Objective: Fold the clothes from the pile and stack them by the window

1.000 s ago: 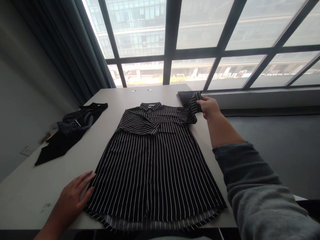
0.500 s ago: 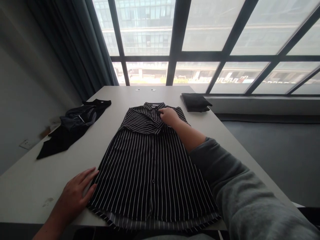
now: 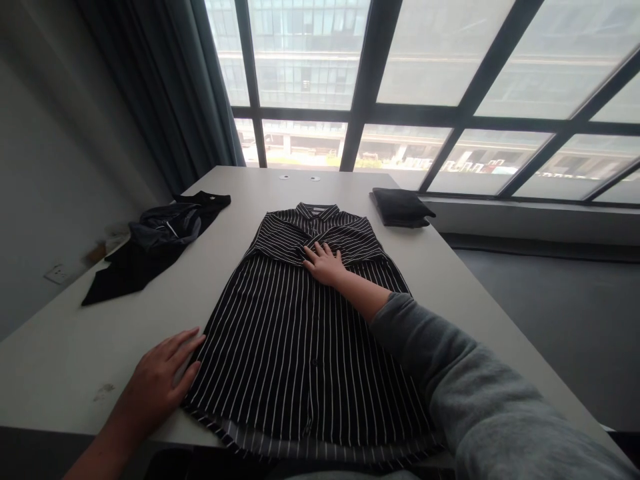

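Note:
A black shirt with white stripes [image 3: 285, 340] lies front up on the white table, its collar pointing away from me and its hem hanging over the near edge. Both sleeves are folded across the chest. My right hand [image 3: 325, 264] rests on the crossed sleeves with its fingers spread. At the shirt's lower left side, my left hand [image 3: 163, 373] lies with fingers stretched out, the tips touching the fabric's edge. Neither hand grips the cloth.
Dark garments lie in a loose heap [image 3: 160, 233] at the table's left edge. A folded black cloth [image 3: 400, 205] sits at the far right of the white table [image 3: 445, 320]. Behind are large windows and a dark curtain [image 3: 165, 87] on the left.
My right hand has let go of the sleeve it was pinching near the collar and come down flat on the chest. That sleeve now lies across the other. The left hand stays in place.

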Tool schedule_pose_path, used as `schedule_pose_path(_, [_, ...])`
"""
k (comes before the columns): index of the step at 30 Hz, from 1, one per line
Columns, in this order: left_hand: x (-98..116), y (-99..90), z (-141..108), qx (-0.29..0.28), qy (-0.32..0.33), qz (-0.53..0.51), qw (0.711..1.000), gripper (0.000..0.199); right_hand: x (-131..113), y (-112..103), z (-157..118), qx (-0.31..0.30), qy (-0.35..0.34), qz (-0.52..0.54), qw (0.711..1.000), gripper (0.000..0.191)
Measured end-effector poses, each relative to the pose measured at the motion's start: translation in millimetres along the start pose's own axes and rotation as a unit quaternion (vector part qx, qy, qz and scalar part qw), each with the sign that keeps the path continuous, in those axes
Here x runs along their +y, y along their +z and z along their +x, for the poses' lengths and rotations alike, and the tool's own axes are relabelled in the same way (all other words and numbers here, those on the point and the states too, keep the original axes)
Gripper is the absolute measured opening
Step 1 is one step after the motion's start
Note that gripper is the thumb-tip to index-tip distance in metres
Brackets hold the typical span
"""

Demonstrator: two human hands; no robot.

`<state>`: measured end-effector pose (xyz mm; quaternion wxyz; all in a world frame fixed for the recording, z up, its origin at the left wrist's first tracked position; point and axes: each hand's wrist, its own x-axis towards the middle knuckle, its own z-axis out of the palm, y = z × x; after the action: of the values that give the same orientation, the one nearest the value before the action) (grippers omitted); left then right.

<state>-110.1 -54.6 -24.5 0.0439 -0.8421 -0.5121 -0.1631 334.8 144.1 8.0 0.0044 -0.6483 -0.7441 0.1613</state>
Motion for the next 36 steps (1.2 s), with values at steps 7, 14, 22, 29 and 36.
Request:
schedule_pose_path(7, [2.3,-1.4,0.1,-0.004,0.001,-0.001,1.000,0.046,-10.4,-4.3,3.2,0.046,-0.042,-0.035,0.997,0.071])
schedule_pose_path(14, [2.7,-3.2,-0.2,-0.008,0.004,-0.004,1.000,0.051,-11.1,11.0,11.6,0.040,-0.054,-0.038,0.997,0.071])
schedule_pose_path(22, [37.1,-22.0,10.2,-0.049,0.056,-0.039,0.997,0.045,-17.4,4.7,5.7,0.077,-0.082,-0.058,0.992,0.070])
schedule_pose_path(29, [92.1,-0.1,47.1,-0.114,0.049,-0.009,0.992,0.061,-104.5,27.0,-7.0,0.057,-0.405,-0.065,0.910,0.067])
schedule_pose_path(36, [77.0,21.6,6.7,-0.086,-0.040,0.043,0.995,0.069,-132.8,46.7,5.2,-0.027,-0.400,-0.040,0.915,0.075])
